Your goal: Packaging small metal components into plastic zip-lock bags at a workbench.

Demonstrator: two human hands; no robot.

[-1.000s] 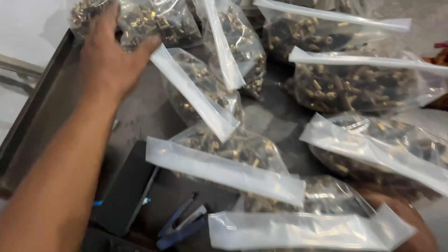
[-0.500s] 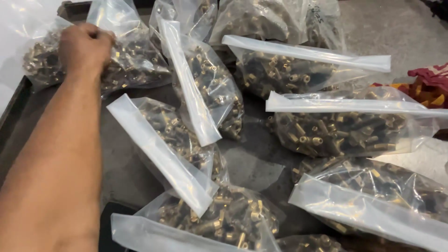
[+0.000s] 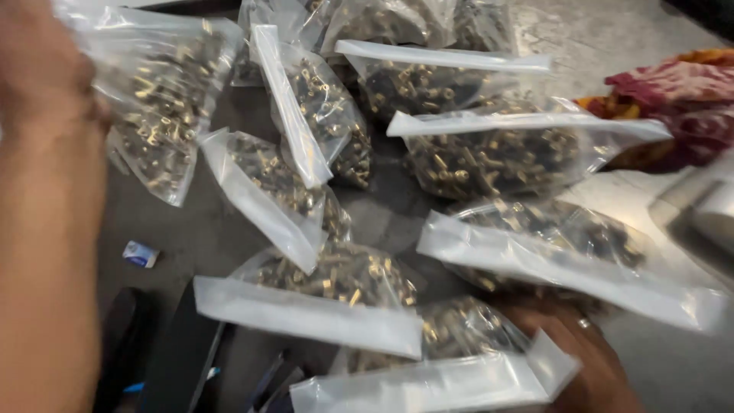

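Several clear zip bags full of small brass parts lie spread over a dark grey surface (image 3: 206,229). My left hand (image 3: 38,76), blurred at the top left, is closed on the corner of one bag (image 3: 164,107), which hangs tilted beside my forearm. My right hand (image 3: 585,359), a ring on one finger, lies at the bottom right. It touches the nearest bag (image 3: 451,359), and its fingertips are hidden under the bags. More bags sit in the middle (image 3: 321,115) and at the right (image 3: 497,153).
A red patterned cloth (image 3: 673,92) lies at the top right. A small white and blue scrap (image 3: 141,254) sits on the surface at the left. Flat dark objects (image 3: 180,356) and a blue-handled tool (image 3: 267,382) are at the bottom left. A pale container edge (image 3: 707,206) shows at the right.
My left hand has drawn the top-left bag up and towards me. The view has shifted, and my right hand and the red cloth have come into sight.
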